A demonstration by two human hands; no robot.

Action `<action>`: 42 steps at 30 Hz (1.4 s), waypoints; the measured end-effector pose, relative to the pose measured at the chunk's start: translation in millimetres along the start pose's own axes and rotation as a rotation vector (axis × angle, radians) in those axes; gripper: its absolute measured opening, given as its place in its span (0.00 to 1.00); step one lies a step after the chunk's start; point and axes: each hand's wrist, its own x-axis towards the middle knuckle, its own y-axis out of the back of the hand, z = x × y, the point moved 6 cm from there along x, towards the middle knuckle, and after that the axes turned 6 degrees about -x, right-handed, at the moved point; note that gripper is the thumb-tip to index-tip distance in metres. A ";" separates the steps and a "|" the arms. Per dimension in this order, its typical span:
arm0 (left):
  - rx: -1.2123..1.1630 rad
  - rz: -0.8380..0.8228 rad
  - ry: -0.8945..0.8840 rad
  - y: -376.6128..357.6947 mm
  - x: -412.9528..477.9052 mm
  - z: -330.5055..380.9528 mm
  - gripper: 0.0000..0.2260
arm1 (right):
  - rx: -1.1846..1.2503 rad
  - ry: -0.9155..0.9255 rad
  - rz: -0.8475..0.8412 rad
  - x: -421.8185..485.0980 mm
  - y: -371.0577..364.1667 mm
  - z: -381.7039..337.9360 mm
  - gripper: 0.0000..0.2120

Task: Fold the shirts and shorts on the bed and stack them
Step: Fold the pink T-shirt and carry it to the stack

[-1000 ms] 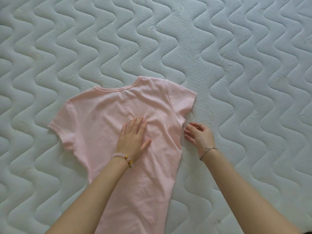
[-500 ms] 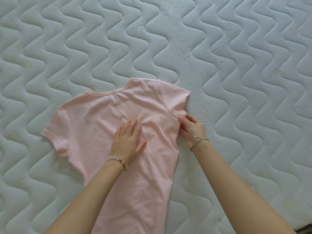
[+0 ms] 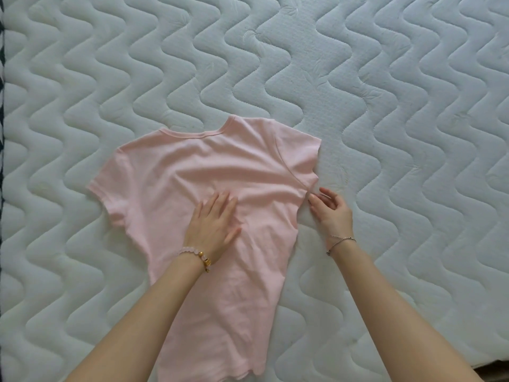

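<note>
Shirt (image 3: 220, 172): one, pale pink, soft thin knit, short-sleeved, lying unfolded and flat on the bed (image 3: 385, 106), roughly at the middle of the view, with its hem nearest the person and its neckline farthest. Hem: gently scalloped, partly cut off by the bottom edge of the frame. Body: narrow and long, lightly creased, with wrinkles fanning out from the chest. Left hand (image 3: 213, 221): palm down on the middle of the shirt, fingers straight and close together, thumb spread to the side, pressing the cloth flat and gripping nothing; a beaded bracelet (image 3: 198, 256) of pale pink stones with gold pieces sits on the wrist. Right hand (image 3: 332, 213): resting on the bedding just beside the shirt's right edge, fingers loosely bent, fingertips at the underarm seam; whether they pinch the fabric or only touch it cannot be told; a thin silver chain bracelet (image 3: 340, 241) sits on the wrist. Sleeves: both spread outward, the right one showing a curved shoulder seam. Neckline (image 3: 198, 134): narrow ribbed band, shallow curve. Bed surface: white quilted cover, padded, stitched in repeating wavy channels, running past the shirt on all sides. Left margin: a thin dark strip (image 3: 2, 51), too narrow to identify.
</note>
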 end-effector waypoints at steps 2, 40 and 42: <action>0.010 -0.005 0.013 -4.4 -27.1 -1.6 0.28 | -0.065 -0.007 -0.037 -18.8 3.9 11.6 0.14; -0.929 0.264 0.744 -4.9 -170.4 -34.9 0.09 | -0.405 -0.003 -0.266 -140.1 19.7 78.5 0.13; -0.904 0.276 0.782 3.0 -168.0 -68.7 0.09 | -0.400 0.003 -0.262 -144.7 3.7 82.1 0.13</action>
